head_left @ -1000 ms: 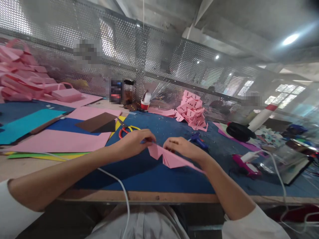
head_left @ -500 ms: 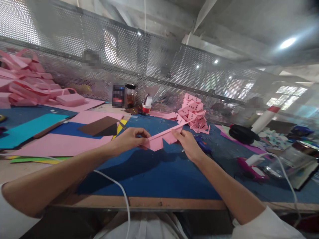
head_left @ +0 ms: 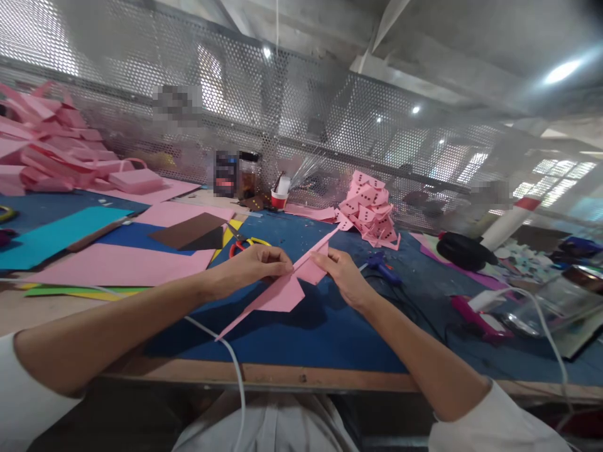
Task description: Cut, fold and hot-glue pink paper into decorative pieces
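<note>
A notched, folded piece of pink foam or card sheet (head_left: pixel 281 296) is held between my hands above the blue work surface (head_left: pixel 339 336). My left hand (head_left: pixel 264 267) pinches its folded edge near the middle, thumb and fingers closed. Just to the right, my right hand (head_left: pixel 343 271) grips the same piece, with the thumb along the fold. One long, narrow end slants down toward me on the left; the other points away at the upper right. Beyond my left hand lie scissors (head_left: pixel 254 242) with red and yellow handles. A blue glue gun (head_left: pixel 384 269) lies right of my right hand.
A heap of pink pieces with dark dots (head_left: pixel 370 210) sits at the back. Pink handled bags or boxes (head_left: pixel 61 150) are piled at left, near coloured sheets (head_left: pixel 125 267). A white cable (head_left: pixel 233 361) hangs over the front edge. Black tape (head_left: pixel 464 251) lies at right.
My left hand has slid from the piece's left end to its middle, closer to my right hand. The piece has tilted, its left end now lower and nearer me.
</note>
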Tool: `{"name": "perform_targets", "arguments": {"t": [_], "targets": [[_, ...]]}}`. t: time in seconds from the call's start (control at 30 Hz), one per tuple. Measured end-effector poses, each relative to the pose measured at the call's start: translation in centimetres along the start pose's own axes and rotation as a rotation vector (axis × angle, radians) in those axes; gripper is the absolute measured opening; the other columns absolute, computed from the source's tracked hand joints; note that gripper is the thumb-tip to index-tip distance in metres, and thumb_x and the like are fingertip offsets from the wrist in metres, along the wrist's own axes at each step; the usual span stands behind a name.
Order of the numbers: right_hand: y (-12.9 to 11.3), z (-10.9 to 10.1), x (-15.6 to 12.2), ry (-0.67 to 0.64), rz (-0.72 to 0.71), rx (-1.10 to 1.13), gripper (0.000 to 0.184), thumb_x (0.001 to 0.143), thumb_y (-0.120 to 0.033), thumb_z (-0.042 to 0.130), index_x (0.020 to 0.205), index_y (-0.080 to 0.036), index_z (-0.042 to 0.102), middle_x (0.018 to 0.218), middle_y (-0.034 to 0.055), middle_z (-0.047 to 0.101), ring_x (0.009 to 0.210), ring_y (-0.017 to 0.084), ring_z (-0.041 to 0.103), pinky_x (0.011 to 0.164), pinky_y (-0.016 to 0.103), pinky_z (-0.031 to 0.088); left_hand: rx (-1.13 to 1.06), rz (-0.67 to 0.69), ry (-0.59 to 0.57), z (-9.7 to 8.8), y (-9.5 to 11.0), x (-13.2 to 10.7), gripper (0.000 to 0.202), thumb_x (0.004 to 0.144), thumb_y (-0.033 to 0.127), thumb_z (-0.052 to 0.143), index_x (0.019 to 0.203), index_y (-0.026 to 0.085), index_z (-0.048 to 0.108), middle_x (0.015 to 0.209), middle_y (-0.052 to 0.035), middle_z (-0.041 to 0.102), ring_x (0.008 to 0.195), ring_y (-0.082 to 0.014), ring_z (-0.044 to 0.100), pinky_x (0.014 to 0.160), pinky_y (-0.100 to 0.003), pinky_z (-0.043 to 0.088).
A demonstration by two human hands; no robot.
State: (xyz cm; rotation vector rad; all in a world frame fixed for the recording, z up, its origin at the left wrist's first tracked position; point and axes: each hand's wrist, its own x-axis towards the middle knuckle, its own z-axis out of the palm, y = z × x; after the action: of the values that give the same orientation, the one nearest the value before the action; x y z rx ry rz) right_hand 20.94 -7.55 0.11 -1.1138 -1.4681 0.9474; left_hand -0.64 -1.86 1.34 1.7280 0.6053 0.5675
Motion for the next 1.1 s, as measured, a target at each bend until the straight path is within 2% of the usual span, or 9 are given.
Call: {"name": "perform_targets", "arguments": {"t": [0.1,0.2,0.4,0.63,0.87,1.1], "targets": [[-0.1,-0.2,-0.1,0.058,-0.039,-0.039,0.03,0.084,-0.044,0.062,0.071,-0.018,0.053,0.066,-0.0047,0.04,0.061,0.01,0.035,0.057,0.023,0.03,-0.021,-0.018,-0.039,0.1,-0.1,-0.1,0.027,0.079,0.042,0.067,0.077,0.016,0.063,0.069,0.0021,0.054,0.064,-0.0101,0.046,0.06,-0.021,0.037],[-0.2,-0.1,-0.1,0.056,-0.062,-0.081,0.03,0.084,-0.045,0.062,0.073,-0.018,0.055,0.066,-0.0045,0.041,0.061,0.01,0.037,0.057,0.023,0.031,-0.053,-0.022,-0.058,0.4,-0.1,-0.2,0.026,0.08,0.042,0.067,0.08,0.017,0.062,0.069,0.0028,0.054,0.063,-0.0095,0.047,0.06,-0.021,0.037],[-0.6,0.9,-0.4,-0.051,-0.042,-0.15,0.029,0.083,-0.043,0.064,0.077,-0.016,0.063,0.07,-0.0024,0.052,0.065,0.011,0.045,0.059,0.022,0.037,-0.099,0.026,-0.016,1.3,-0.8,-0.1,0.023,0.08,0.039,0.068,0.081,0.017,0.062,0.069,0.003,0.056,0.06,-0.009,0.047,0.056,-0.021,0.036],[-0.3,0.7,-0.1,0.002,-0.037,-0.133,0.028,0.083,-0.044,0.064,0.085,-0.016,0.065,0.078,0.0001,0.06,0.071,0.013,0.053,0.068,0.025,0.044,-0.081,0.021,0.014,1.4,-1.1,0.0,0.022,0.08,0.039,0.066,0.08,0.017,0.062,0.07,0.0014,0.059,0.062,-0.011,0.051,0.059,-0.023,0.038],[0.1,1.3,-0.4,-0.054,-0.09,-0.192,0.028,0.083,-0.045,0.063,0.087,-0.017,0.067,0.079,0.0002,0.064,0.073,0.013,0.055,0.068,0.024,0.044,-0.064,0.052,0.123,1.9,-1.5,0.3,0.02,0.08,0.035,0.064,0.073,0.016,0.06,0.065,0.0038,0.05,0.061,-0.01,0.043,0.057,-0.022,0.032],[0.2,1.4,-0.5,-0.069,-0.089,-0.215,0.03,0.084,-0.044,0.063,0.089,-0.016,0.066,0.08,0.0009,0.063,0.073,0.013,0.055,0.069,0.025,0.043,-0.077,0.02,0.13,2.3,-0.9,0.0,0.015,0.077,0.028,0.061,0.07,0.016,0.058,0.062,0.0042,0.046,0.06,-0.0101,0.04,0.056,-0.022,0.03]]}}
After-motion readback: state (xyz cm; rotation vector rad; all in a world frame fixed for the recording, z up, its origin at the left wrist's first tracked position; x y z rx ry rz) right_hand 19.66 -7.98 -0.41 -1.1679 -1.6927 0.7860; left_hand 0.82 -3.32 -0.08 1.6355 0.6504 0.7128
